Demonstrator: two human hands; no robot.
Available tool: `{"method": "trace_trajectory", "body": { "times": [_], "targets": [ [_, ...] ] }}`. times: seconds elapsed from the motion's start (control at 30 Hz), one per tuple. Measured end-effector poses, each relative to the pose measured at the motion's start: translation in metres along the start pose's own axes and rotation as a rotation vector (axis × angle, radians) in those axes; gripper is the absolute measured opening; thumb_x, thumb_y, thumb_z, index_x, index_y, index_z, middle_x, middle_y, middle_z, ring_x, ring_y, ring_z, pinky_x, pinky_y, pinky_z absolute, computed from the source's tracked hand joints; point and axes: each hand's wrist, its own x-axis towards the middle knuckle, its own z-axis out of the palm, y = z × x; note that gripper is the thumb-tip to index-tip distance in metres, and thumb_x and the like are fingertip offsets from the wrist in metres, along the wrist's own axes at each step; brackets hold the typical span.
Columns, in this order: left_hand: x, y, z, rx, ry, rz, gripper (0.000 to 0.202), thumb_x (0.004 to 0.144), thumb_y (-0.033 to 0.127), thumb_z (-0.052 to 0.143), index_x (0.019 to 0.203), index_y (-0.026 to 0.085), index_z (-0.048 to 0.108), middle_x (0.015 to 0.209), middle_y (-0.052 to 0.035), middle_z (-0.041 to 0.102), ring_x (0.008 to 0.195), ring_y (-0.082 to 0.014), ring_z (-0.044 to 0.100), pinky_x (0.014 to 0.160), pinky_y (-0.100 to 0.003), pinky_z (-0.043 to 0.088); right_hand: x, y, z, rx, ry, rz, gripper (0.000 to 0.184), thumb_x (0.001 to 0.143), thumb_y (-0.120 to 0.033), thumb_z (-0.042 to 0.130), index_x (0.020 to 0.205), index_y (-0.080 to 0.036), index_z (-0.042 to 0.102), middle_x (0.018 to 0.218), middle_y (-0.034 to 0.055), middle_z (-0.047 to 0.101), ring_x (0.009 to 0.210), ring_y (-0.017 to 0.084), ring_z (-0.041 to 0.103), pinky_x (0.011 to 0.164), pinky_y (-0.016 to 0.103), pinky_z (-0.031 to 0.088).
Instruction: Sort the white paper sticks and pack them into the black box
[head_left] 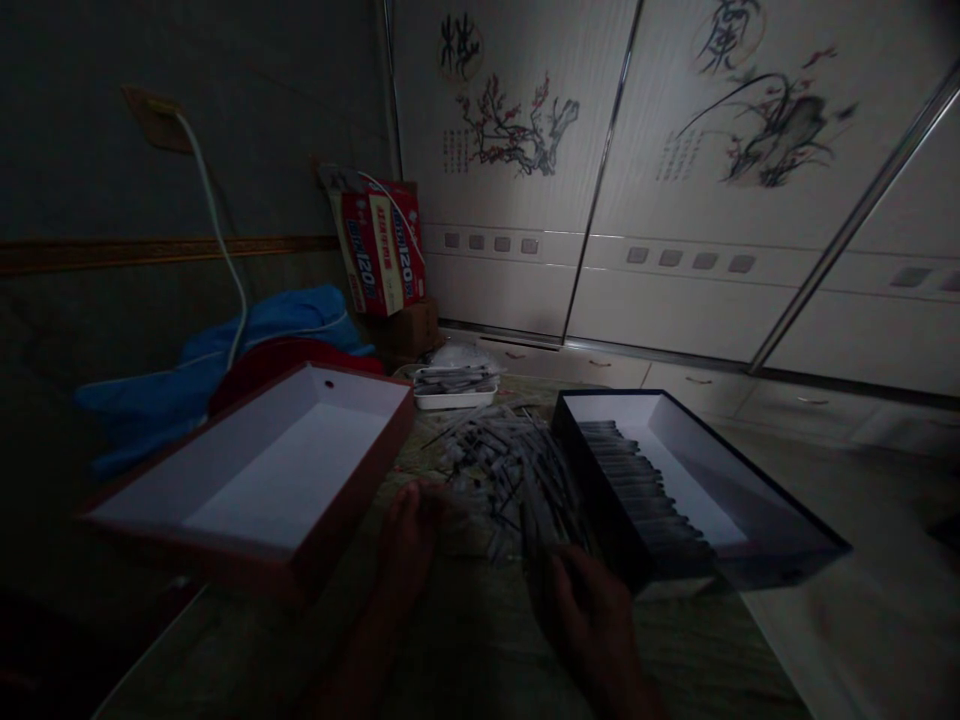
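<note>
A loose heap of thin pens (pixel 517 455), clear and dark, lies on the table between two open boxes. My left hand (pixel 409 535) is at the heap's near left side, its fingers closed together; something pale and blurred is at the fingertips, too dim to name. At the near right of the heap, my right hand (pixel 589 600) is closed around several upright pens (pixel 534 535). Just right of it stands a dark box (pixel 757 470) with a white inside, where many pens (pixel 645 490) lie side by side along its left part.
A reddish box (pixel 352 485) with a white inside stands at left. Behind the heap is a white tray (pixel 455 399) of pens and plastic wrap. Farther back are a blue cloth (pixel 277 315), a red carton (pixel 382 250) and sliding cabinet doors (pixel 517 200). The room is dim.
</note>
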Motion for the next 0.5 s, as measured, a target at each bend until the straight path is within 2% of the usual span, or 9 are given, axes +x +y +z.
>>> {"method": "trace_trajectory", "body": {
  "times": [0.13,0.33,0.5],
  "targets": [
    [0.0015,-0.0001,-0.0012,-0.063,0.03,-0.043,0.005,0.075,0.014,0.06,0.07,0.016,0.063,0.063,0.0011,0.065,0.055,-0.0115,0.061,0.052,-0.022,0.051,-0.0008,-0.0012,-0.0016,0.007,0.03,-0.048,0.024,0.085,-0.03,0.046,0.085,-0.015,0.064,0.075,0.0058,0.068,0.065,0.015,0.064,0.06,0.021,0.048],
    [0.0059,-0.0021,-0.0047,-0.074,0.05,-0.045,0.002,0.073,0.016,0.064,0.072,0.015,0.063,0.065,0.001,0.066,0.058,-0.0111,0.062,0.057,-0.021,0.052,-0.001,-0.0037,-0.0026,0.022,0.043,-0.098,0.021,0.085,-0.027,0.046,0.081,-0.016,0.063,0.07,0.0043,0.066,0.06,0.014,0.062,0.056,0.02,0.047],
    [0.0047,-0.0028,-0.0039,-0.006,0.024,-0.024,0.003,0.072,0.017,0.063,0.07,0.016,0.061,0.063,0.0028,0.064,0.056,-0.0099,0.061,0.054,-0.02,0.052,-0.0009,-0.0041,-0.0019,-0.004,0.029,-0.099,0.021,0.085,-0.028,0.047,0.083,-0.017,0.064,0.072,0.0054,0.067,0.063,0.014,0.063,0.059,0.021,0.049]
  ]
}}
